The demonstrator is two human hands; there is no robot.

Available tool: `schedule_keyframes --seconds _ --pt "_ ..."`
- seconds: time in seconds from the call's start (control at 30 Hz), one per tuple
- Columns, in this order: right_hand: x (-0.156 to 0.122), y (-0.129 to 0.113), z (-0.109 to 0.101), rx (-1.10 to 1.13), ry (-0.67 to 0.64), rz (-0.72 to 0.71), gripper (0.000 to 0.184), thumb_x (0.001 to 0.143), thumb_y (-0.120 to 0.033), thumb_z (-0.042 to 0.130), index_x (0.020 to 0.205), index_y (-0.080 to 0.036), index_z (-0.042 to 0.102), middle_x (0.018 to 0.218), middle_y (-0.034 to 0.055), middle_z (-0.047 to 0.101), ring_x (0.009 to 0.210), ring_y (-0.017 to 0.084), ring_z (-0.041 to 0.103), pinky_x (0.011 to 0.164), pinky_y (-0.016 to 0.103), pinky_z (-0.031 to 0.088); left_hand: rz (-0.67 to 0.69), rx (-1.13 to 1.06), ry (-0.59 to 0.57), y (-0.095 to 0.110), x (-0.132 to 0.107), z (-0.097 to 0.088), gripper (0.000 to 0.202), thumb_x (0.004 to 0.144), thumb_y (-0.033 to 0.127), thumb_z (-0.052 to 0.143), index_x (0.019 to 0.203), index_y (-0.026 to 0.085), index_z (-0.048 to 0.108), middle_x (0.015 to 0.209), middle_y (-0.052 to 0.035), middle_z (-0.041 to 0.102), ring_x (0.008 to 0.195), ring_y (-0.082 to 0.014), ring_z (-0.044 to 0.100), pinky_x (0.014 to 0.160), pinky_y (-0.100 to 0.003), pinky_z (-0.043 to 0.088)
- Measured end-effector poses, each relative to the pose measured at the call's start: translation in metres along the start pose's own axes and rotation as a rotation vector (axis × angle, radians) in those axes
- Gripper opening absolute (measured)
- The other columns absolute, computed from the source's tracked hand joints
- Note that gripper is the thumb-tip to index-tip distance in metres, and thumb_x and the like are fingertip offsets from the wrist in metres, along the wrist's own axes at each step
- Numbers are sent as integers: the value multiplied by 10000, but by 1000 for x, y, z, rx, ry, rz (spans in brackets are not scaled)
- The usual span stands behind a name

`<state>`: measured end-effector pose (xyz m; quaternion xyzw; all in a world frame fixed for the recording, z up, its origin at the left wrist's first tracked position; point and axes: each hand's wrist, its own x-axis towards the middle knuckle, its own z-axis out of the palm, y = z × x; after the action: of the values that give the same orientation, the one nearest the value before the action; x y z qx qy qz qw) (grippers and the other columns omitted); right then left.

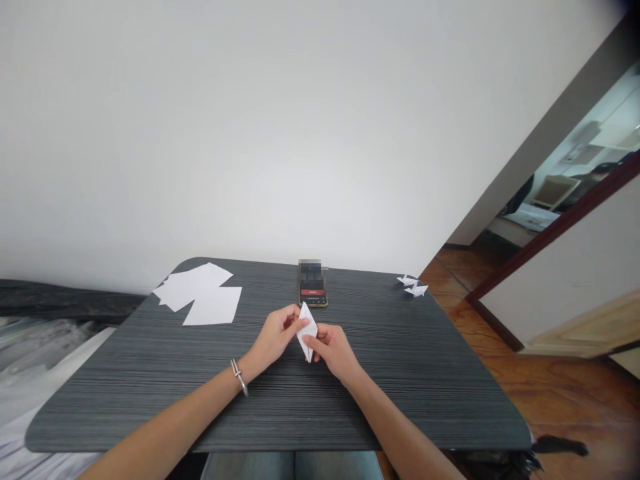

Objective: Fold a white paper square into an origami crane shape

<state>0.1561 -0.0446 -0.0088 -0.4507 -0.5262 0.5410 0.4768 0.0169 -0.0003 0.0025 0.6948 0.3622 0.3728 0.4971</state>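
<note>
A small diamond-shaped piece of folded white paper (308, 327) is pinched between both hands above the dark table. My left hand (278, 332), with a silver bracelet on its wrist, grips the paper's left side, thumb on top. My right hand (334, 348) holds the lower right side, its thumb pressed on the face and its fingers curled behind. One point of the paper faces the wall, the opposite one faces me. Just beyond it lies a phone (313, 293) with a lit screen, partly pixelated.
Loose white paper sheets (213, 307) overlap at the table's left back. Two folded paper birds (416, 291) stand near the right back edge. The dark wood-grain table (400, 400) has rounded corners and meets a white wall (310, 133). Right of it is a wooden floor (480, 320).
</note>
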Motion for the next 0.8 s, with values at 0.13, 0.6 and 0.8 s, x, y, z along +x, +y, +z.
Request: schedule_keyframes --seconds 0.13,0.6,0.8 --pt "0 0 2 26 -16 9 255 675 -380 631 602 -140 584 496 -26 547 399 70 438 390 179 338 36 74 33 4 -1 0 275 793 383 481 648 151 454 564 40 430 524 -91 386 503 -203 308" --pt "-2 0 3 12 -55 16 228 690 -353 620 625 -135 603 503 -32 533 399 62 423 391 174 330 -11 -166 24 5 0 1 235 774 380 525 811 167 430 589 52 454 494 -76 410 455 -179 306" --pt "-3 -2 5 -3 -65 44 214 694 -341 612 645 -134 588 488 -39 522 396 67 438 387 175 322 -39 -123 81 8 2 -5 237 785 372 513 715 152 458 464 73 398 414 -64 373 417 -174 295"
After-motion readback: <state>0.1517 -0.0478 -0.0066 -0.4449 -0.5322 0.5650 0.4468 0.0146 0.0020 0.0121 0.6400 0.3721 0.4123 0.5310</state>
